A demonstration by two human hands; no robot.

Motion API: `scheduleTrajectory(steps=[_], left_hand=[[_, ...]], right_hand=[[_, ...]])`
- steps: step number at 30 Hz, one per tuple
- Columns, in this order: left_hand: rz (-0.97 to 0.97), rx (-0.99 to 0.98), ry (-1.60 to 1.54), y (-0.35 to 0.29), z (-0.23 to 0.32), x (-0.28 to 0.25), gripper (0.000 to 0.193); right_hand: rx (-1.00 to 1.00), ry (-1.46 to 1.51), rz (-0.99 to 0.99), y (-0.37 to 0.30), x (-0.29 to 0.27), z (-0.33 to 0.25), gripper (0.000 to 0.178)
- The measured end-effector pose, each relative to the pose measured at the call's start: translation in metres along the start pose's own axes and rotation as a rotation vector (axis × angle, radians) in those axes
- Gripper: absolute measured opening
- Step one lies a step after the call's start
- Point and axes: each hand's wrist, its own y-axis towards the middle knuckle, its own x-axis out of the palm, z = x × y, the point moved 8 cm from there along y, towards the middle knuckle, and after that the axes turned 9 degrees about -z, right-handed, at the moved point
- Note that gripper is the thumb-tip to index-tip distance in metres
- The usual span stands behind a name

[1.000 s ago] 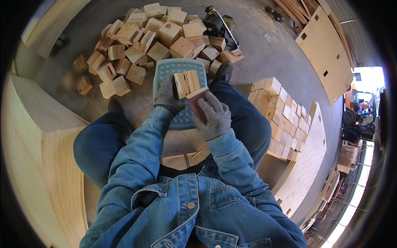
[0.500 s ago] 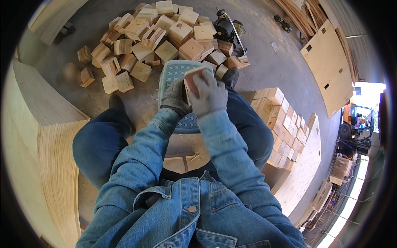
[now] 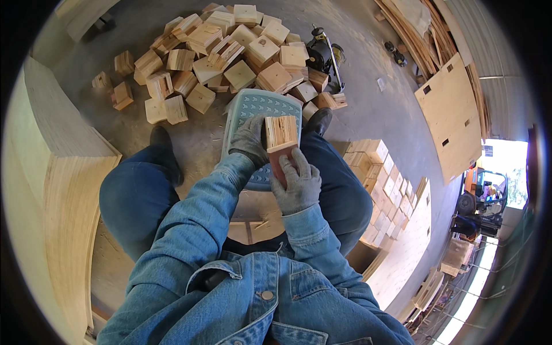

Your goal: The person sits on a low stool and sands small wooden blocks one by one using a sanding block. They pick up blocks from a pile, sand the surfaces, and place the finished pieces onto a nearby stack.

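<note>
Layered wooden block (image 3: 282,131) sits in your partly closed, gloved left hand (image 3: 249,141) as your curled right hand (image 3: 298,180) grips a reddish block (image 3: 277,159) at its near edge.

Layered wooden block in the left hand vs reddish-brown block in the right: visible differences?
Colour: the layered wooden block is pale tan; the reddish-brown block is darker, with a pale far edge.
Surface: the wooden one shows striped layers; the reddish-brown one's broad face looks plain.
Grip: left hand has the wooden block, right hand the reddish-brown one.
Shared: both in gray-gloved hands.
</note>
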Motion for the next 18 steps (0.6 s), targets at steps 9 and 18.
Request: scheduleTrajectory(steps=[9,18], left_hand=[[0.035,0.011,-0.139,-0.003,-0.002,-0.001,0.087],[-0.011,-0.032,0.000,-0.005,0.004,-0.006,0.094]], right_hand=[[0.025,-0.006,0.037,0.105,-0.005,0.000,0.056],[0.116,-0.044,-0.043,0.092,-0.005,0.015,0.060]])
